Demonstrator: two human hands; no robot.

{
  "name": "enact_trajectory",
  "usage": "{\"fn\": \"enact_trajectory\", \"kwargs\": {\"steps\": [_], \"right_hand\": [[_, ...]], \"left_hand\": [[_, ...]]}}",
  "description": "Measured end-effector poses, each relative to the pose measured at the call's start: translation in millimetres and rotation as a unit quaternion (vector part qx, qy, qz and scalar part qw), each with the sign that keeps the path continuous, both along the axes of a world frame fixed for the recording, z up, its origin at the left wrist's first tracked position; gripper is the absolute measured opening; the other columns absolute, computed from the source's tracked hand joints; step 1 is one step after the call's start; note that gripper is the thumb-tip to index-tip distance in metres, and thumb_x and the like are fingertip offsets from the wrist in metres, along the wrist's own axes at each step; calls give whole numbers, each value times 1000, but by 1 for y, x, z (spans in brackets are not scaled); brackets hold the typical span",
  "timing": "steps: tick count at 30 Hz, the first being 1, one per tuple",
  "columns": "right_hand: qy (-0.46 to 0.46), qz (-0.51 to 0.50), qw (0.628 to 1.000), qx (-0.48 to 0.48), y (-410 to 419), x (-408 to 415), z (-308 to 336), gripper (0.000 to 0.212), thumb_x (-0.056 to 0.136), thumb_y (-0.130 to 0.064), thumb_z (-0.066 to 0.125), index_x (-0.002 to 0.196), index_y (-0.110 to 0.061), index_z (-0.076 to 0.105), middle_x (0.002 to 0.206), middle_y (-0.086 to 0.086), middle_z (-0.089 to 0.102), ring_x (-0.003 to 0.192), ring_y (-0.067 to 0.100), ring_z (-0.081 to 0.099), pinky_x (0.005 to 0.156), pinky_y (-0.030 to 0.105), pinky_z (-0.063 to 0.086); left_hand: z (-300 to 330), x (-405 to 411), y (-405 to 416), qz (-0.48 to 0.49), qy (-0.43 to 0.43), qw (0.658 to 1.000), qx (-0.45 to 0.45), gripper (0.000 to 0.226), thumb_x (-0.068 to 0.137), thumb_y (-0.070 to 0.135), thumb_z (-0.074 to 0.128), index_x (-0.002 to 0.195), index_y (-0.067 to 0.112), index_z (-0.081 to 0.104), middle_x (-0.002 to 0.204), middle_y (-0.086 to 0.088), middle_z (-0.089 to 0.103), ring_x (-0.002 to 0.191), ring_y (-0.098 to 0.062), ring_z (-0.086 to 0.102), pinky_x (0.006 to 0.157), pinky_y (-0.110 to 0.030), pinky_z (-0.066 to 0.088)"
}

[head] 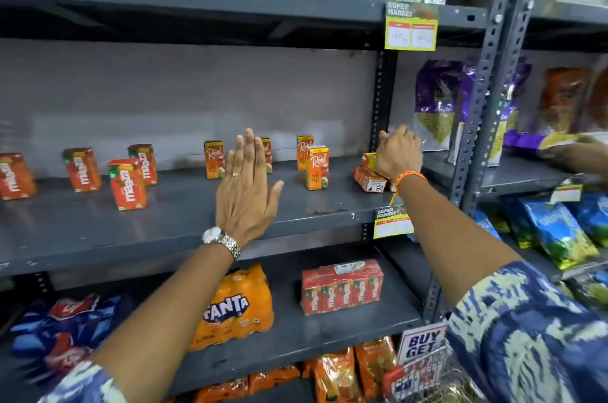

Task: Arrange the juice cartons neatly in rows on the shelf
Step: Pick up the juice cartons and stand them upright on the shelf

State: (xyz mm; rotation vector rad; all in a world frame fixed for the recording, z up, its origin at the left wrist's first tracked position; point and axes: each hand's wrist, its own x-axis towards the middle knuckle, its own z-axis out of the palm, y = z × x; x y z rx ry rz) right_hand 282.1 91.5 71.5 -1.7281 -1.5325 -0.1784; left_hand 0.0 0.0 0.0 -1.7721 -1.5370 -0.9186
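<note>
Several small orange juice cartons stand scattered on the grey middle shelf point(184, 205). Maaza cartons point(127, 184) stand at the left, Real cartons point(317, 167) in the middle. One carton point(369, 179) lies flat at the shelf's right end. My left hand point(245, 185) hovers flat with fingers spread in front of the middle Real cartons, holding nothing. My right hand point(398, 152) reaches over the fallen carton and curls around another carton point(369, 160) at the right end, which it mostly hides.
A shrink-wrapped Maaza pack point(342, 286) and a Fanta pack point(235, 307) sit on the shelf below. A perforated upright post point(487, 80) bounds the shelf at right, with purple bags point(434, 103) beyond. Price tags point(411, 26) hang from shelf edges. Another person's arm point(572, 156) shows at far right.
</note>
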Motion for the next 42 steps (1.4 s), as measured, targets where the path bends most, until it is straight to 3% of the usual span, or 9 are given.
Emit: {"fn": "enact_trajectory", "kwargs": {"steps": [3,6,12,16,23,26,28,34,42], "right_hand": [[17,-56,989,-135,11,13,-6,62,101,-45,32,141,3,40,150,24,38,141,40,28,109,53,33],[-30,-41,973,-224,18,19,-9,62,99,-44,32,143,-1,43,152,23,37,141,39,30,110,47,33],[-30,-12,979,-203,34,17,-12,50,95,-27,42,136,0,50,144,23,47,134,40,41,106,45,38],[5,21,982,-187,39,17,-10,44,94,-25,48,129,1,54,138,22,54,129,39,49,109,47,37],[303,102,940,-118,38,22,-12,34,93,-23,46,120,-2,55,120,19,62,111,36,60,99,48,49],[467,173,864,-74,35,18,-13,20,94,-14,45,108,-3,53,103,17,60,90,28,62,77,39,53],[541,225,809,-52,28,12,-16,23,97,-13,49,116,-2,52,99,12,59,81,21,61,65,32,50],[564,368,738,-39,3,-23,-18,17,99,-5,51,115,-6,52,99,4,65,89,18,65,78,37,55],[423,442,789,-61,-6,-109,-13,17,93,4,58,95,-12,57,90,5,58,80,11,59,66,15,51]], "left_hand": [[-22,4,-2,21,19,999,-43,84,99,52,28,158,2,-4,168,-17,-10,156,-27,-12,127,-43,0],[-52,-1,-5,37,36,996,-76,82,99,55,24,159,3,1,169,-16,-4,157,-28,-5,127,-44,4],[-80,-8,-22,65,50,992,-98,75,98,55,35,156,7,29,165,-13,24,152,-31,25,124,-46,21],[-83,-11,-29,58,62,994,-72,62,97,53,41,138,8,54,144,-14,56,124,-33,59,101,-45,46],[-88,-19,-24,51,78,994,-55,60,97,55,43,133,10,59,133,-11,65,118,-29,64,93,-42,49],[-89,-21,-23,46,83,994,-45,60,97,56,43,133,11,59,133,-9,66,118,-28,64,94,-41,50],[-89,-23,-24,50,88,994,-45,61,97,57,42,134,12,60,134,-8,65,119,-27,64,95,-41,50],[-90,-36,-28,53,118,991,-28,59,98,55,44,136,14,60,135,-6,65,120,-25,65,97,-40,50],[-94,-73,-41,86,88,992,-26,65,94,58,45,135,10,60,134,-9,66,123,-29,63,103,-45,48]]}}
